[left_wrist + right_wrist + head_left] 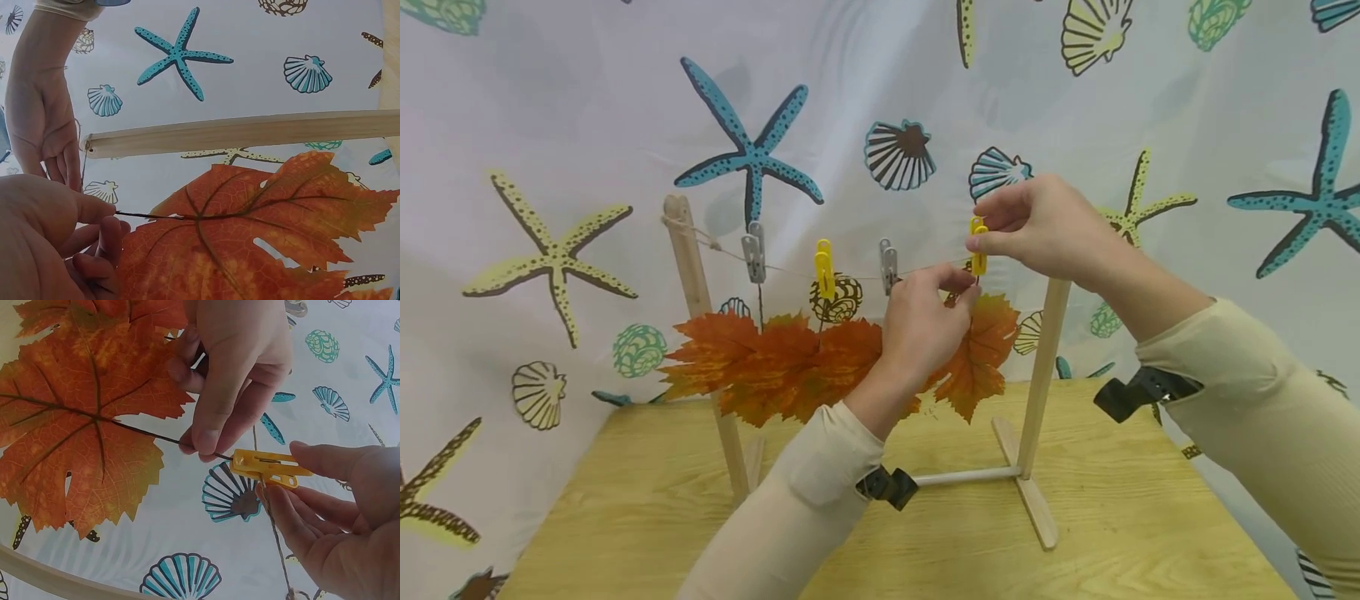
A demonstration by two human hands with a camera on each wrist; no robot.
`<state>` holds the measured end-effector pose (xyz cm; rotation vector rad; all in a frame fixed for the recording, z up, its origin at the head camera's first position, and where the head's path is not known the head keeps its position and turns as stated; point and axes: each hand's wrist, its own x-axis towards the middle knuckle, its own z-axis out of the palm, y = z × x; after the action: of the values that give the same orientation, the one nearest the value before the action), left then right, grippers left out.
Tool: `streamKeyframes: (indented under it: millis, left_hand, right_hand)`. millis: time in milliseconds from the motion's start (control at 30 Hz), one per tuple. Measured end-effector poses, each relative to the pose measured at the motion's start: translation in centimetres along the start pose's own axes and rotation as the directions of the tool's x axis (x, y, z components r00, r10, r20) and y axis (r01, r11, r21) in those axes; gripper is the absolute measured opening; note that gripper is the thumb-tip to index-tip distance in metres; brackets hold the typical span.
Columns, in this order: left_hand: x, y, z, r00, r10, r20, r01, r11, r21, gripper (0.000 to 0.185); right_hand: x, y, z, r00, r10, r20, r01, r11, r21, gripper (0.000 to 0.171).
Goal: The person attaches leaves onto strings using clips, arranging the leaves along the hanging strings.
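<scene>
Leaf going onto the string
Right hand [1045,225] pinches yellow peg [978,246]; left hand [925,321] pinches leaf [981,354] stem; no writing visible.

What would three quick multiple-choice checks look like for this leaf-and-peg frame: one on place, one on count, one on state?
1. Where is the yellow peg that the right hand holds?
A. on the table
B. at the string, near the right post
C. on the left post

2. How many pegs are on the string in the head view?
A. two
B. four
C. six

3. What is the left hand doing?
A. pinching the stem of the orange leaf
B. lying flat on the table
C. gripping the post

Answers: 1 B, the head view shows the peg up at the line beside the right post. 2 B, two grey and two yellow pegs show. 3 A, the right wrist view shows fingers pinching the thin stem by the peg.
</scene>
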<state>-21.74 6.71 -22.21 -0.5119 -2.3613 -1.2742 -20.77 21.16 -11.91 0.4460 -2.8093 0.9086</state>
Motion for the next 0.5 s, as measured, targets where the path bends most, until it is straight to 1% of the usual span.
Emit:
streamKeyframes:
  millis: [100,200,333,500]
  left_hand:
    - [-0.3,0.1,-0.4,0.999,0.03,-0.012,-0.03,0.999,-0.028,0.015]
    - [-0.6,0.3,-1.0,0.999,0.05,-0.009,-0.051,0.997,-0.052,0.015]
    - [-1.1,0.6,-1.7,0.997,0.07,0.032,-0.068,0.995,-0.067,0.015]
    - [-1.6,0.7,-2.3,0.991,0.108,0.075,-0.105,0.994,-0.039,0.015]
  right_hand:
    - [-0.2,-0.1,-0.1,1.0,-0.002,-0.012,0.002,1.0,0.008,0.047]
    - [-0.4,-0.1,-0.1,1.0,-0.003,-0.015,0.003,1.0,0.023,0.048]
    - [-1.0,0.0,0.0,1.0,-0.003,-0.031,0.005,0.999,0.05,0.05]
    - [-2.0,0.5,0.0,0.997,-0.003,-0.081,0.011,0.995,0.1,0.054]
